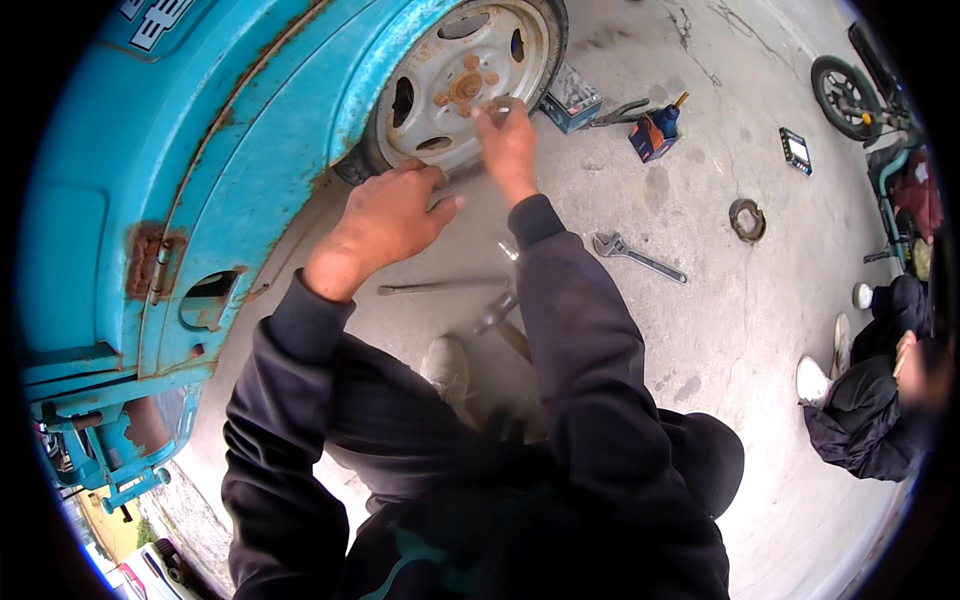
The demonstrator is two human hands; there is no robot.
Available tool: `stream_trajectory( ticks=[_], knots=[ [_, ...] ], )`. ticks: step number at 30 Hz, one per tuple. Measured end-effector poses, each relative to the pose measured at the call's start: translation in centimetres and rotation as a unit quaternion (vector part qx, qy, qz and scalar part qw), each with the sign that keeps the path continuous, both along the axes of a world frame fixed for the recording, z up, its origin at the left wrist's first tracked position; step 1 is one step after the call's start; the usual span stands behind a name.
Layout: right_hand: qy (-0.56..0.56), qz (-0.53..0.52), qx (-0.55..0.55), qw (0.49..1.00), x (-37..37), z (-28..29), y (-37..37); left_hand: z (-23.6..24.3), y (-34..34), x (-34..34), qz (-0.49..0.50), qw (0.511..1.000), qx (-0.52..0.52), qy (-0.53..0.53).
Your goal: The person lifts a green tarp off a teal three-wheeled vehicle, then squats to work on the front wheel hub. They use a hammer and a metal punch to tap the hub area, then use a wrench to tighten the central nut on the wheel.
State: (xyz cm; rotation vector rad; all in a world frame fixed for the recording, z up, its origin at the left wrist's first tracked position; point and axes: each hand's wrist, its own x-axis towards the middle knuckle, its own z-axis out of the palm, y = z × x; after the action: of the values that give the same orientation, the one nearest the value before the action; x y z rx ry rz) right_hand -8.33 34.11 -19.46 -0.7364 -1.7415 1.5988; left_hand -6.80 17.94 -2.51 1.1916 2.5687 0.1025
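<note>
A thin dark metal bar [425, 288] lay toward nine o'clock on the grey concrete floor [700, 330], a silver adjustable wrench [642, 259] between two and three. Beyond, toward eleven, the bare left hand [390, 212] was loosely spread, thumb apart; the bare right hand [508, 142], at twelve, pinched narrow, contents unclear, before the pale, rust-hubbed steel wheel [465, 86] at twelve.

L hand [390, 215] is held back-up, fingers reaching fwd & partly bent, thumb spread to R. R hand [510, 150] is raised slightly farther fwd, fingers curled, tips bunched; grip can't be made out. L arm [285, 425] & R arm [590, 340] are extended fwd, sleeved to wrists.
</note>
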Motion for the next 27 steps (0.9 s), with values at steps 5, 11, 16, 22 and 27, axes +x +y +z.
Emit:
stream_trajectory(
  ticks=[5,11,16,22,27],
  knots=[
    [0.000,-0.046,0.197,0.979,-2.4,-0.2,1.1,0.4,-0.4,0.3,-0.007,1.000,0.000,-0.011],
    [-0.032,-0.030,0.301,0.953,-3.0,-0.5,1.4,0.4,-1.4,-0.2,-0.010,0.999,0.002,-0.053],
    [-0.105,-0.011,0.363,0.926,-3.2,-0.2,1.6,0.1,-2.1,-1.2,-0.007,0.998,-0.006,-0.062],
    [-0.131,0.007,0.357,0.925,-3.8,0.2,1.3,-1.1,-3.2,-2.0,-0.021,0.999,0.031,-0.038],
    [-0.121,0.015,0.276,0.953,-3.9,0.0,1.0,-0.8,-2.8,-2.3,-0.012,0.998,0.006,-0.060]
  ],
)
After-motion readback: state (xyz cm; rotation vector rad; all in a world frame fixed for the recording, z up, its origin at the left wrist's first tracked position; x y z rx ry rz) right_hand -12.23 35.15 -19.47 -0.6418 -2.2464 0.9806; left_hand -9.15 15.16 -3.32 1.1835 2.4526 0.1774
